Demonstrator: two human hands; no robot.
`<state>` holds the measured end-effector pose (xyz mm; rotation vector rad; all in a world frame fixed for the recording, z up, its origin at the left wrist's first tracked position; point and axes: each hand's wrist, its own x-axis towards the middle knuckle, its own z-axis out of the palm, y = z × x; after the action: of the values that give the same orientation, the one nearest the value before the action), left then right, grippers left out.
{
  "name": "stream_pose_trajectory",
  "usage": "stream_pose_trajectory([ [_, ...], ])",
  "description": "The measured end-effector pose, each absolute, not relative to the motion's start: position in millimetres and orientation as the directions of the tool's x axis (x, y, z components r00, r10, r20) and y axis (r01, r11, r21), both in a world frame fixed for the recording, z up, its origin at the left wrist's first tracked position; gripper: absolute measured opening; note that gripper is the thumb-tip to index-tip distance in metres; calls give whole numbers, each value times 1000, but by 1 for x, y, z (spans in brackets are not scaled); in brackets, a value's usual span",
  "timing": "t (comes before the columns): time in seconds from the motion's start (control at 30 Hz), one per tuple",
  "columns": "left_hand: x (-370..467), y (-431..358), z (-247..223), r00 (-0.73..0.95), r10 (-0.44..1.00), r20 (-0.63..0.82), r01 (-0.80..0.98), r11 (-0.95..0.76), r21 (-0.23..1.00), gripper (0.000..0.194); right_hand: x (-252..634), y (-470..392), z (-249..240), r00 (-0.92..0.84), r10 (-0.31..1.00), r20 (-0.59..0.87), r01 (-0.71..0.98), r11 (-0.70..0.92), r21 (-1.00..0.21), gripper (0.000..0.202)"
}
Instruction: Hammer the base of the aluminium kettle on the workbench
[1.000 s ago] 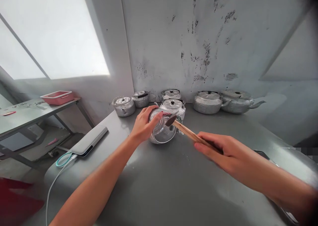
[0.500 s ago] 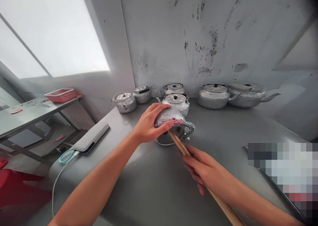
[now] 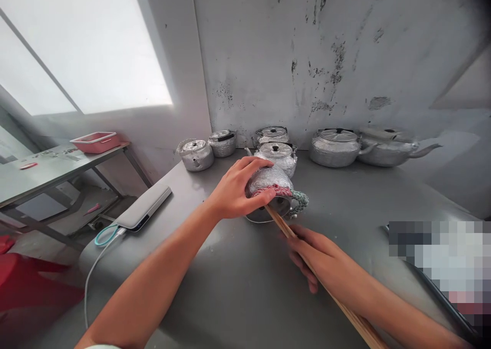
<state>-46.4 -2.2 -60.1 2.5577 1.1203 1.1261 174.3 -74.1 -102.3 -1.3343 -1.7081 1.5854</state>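
My left hand grips a small silver hammered kettle tipped on its side on the grey table, its mouth side facing me. A handle wrapped in red and green cord curves out at its right. In my closed right hand is a long wooden stick, maybe more than one held together. Its far tip meets the kettle's underside-facing round end near my left thumb; whether it goes inside I cannot tell. Just behind stands another silver kettle, upright with its lid on.
Several more lidded kettles line the wall, among them a pair at left and a pair at right. A white power bank with a cable lies left. A pink basket sits on a side table. A dark-edged, pixelated object is at right.
The view has shifted slightly, so everything sits a little further right. Both hands keep their grips on the kettle and the stick, whose angle has changed only slightly.
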Motion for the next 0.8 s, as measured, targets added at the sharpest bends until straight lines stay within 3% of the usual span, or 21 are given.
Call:
stream_pose_trajectory([
  [0.47, -49, -1, -60, 446, 711, 545, 596, -689, 411, 49, 173, -72, -101, -383, 876, -295, 334, -166, -928, 22],
  [0.8, -49, 3, -61, 372, 748, 549, 595, -647, 478, 48, 174, -72, -95, -398, 875, -277, 180, -222, -958, 4],
])
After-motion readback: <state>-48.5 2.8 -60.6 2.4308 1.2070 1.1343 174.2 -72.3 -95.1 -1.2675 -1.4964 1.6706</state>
